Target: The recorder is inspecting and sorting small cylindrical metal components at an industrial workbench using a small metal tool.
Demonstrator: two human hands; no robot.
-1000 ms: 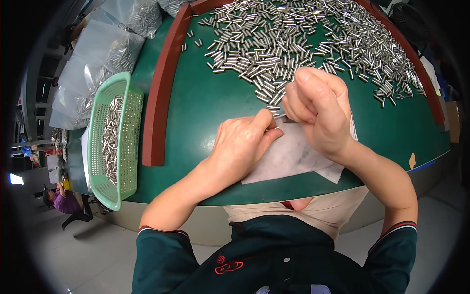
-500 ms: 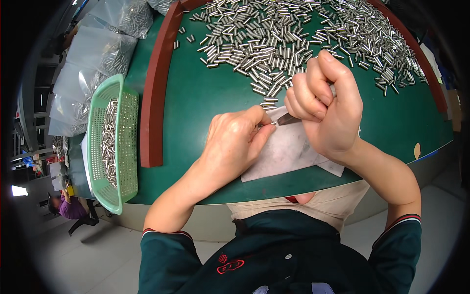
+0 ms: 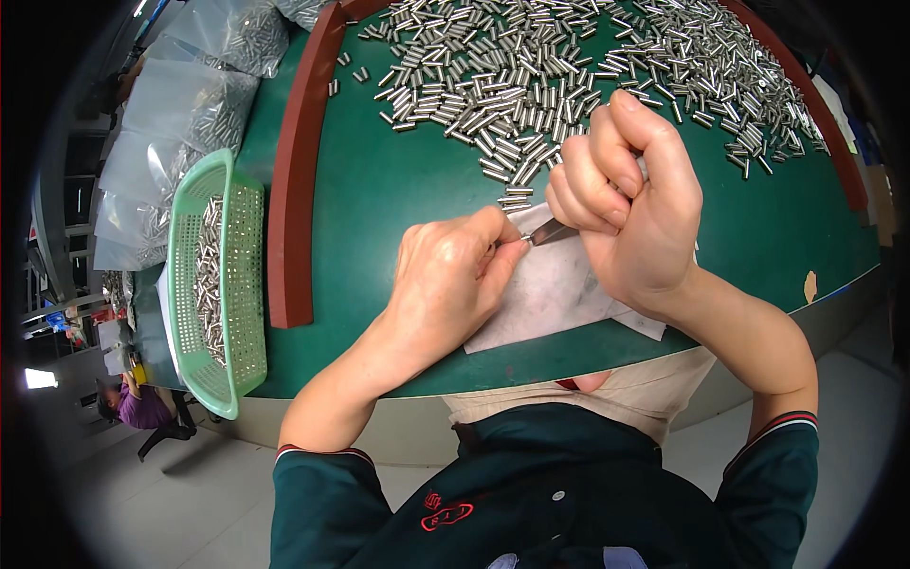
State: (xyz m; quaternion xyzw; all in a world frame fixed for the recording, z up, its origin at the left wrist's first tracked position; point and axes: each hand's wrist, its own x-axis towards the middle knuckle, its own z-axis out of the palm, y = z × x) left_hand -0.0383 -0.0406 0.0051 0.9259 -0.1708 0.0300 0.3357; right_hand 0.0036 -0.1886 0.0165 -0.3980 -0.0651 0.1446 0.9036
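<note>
My left hand pinches a small silver metal pin between thumb and forefinger; only its end shows. My right hand is closed in a raised fist around a tool with a dark, tapered metal blade. Its handle is mostly hidden in the fingers. The blade's tip meets the pin's end, or lies right by it. Below both hands a stained whitish cloth rests on the green tabletop. A few loose pins lie just beyond the cloth.
Many short metal pins spread over the table's far side. Dark red wooden rails border it left and right. Left of the rail stands a green plastic basket holding more pins, beside clear bags of pins. A person in purple is at far left.
Both hands keep nearly the same pose, the blade still at the pin. The view has shifted very slightly; the person at far left has moved a little.
</note>
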